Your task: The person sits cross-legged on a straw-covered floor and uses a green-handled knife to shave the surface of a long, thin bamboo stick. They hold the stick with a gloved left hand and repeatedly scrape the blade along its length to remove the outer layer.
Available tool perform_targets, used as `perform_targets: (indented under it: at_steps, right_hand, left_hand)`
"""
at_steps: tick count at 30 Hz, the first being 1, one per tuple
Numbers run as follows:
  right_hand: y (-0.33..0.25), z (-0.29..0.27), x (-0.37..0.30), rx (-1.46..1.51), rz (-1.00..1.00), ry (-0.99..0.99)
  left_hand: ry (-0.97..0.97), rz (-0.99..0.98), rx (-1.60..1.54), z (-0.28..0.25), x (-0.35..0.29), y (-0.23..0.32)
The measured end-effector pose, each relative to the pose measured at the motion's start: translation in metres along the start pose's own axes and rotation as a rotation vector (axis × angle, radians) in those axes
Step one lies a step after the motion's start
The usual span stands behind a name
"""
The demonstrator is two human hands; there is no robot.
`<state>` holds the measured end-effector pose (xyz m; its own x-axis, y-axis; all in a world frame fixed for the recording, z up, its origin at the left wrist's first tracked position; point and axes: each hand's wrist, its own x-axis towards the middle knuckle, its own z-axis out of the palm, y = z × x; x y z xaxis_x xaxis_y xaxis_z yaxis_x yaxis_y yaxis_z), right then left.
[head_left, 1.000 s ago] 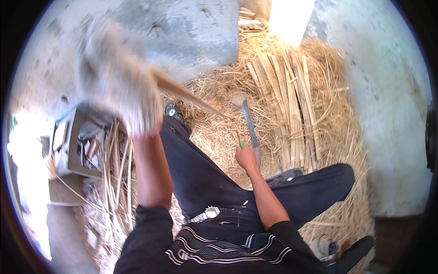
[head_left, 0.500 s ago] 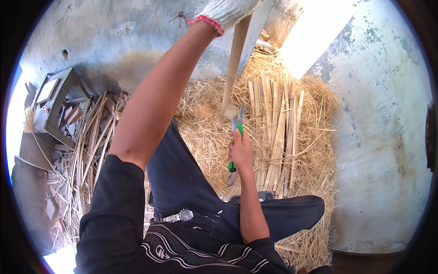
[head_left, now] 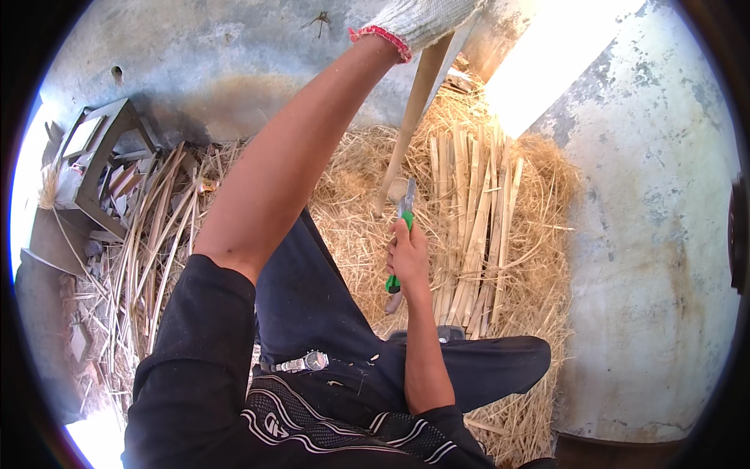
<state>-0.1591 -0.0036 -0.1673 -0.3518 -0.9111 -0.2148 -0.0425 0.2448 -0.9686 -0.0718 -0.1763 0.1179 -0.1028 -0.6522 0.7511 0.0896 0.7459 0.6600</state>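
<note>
- Fingers (head_left: 392,258) of the right hand (head_left: 411,256) wrap round a green-handled knife (head_left: 407,220), blade pointing up and away from the lap; a second ago only a little of the green shows.
- Left hand (head_left: 426,19), in a whitish knitted glove with a red cuff, holds the upper part of a long pale strip (head_left: 414,109), its fingertips cut off by the upper edge. It has risen from the left side, and its blur is gone.
- That strip now slopes steeply down, its lower end just left of the blade and apparently apart from it. Half a second ago it stands nearly the same, so the large swing seems over, leaving strip and blade close together.
- Just below the right hand shows a brownish handle (head_left: 393,303), probably of the larger blade that lies in plain view a second ago and is now mostly hidden.
- Further out, split strips (head_left: 473,234) lie on straw (head_left: 344,199) at the right, seemingly undisturbed; a watch (head_left: 315,360) rests on the lap, and loose sticks (head_left: 168,211) heap at the left.
</note>
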Motion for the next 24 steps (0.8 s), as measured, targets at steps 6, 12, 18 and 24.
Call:
perform_targets:
  at_steps: [6, 12, 18, 24]
  right_hand:
    - [-0.093, 0.004, -0.02, -0.126, -0.25, 0.103]
    - [-0.17, 0.002, -0.052, -0.122, -0.493, 0.125]
    - [-0.16, 0.013, -0.102, -0.186, -0.711, 0.099]
    - [-0.107, 0.011, -0.13, -0.127, -0.518, -0.012]
  left_hand:
    - [0.292, 0.171, -0.082, 0.034, -0.017, 0.005]
    - [0.222, 0.205, -0.166, 0.024, -0.048, 0.015]
    - [0.401, 0.207, -0.051, 0.01, -0.108, 0.044]
    - [0.391, 0.232, 0.269, -0.035, -0.179, 0.085]
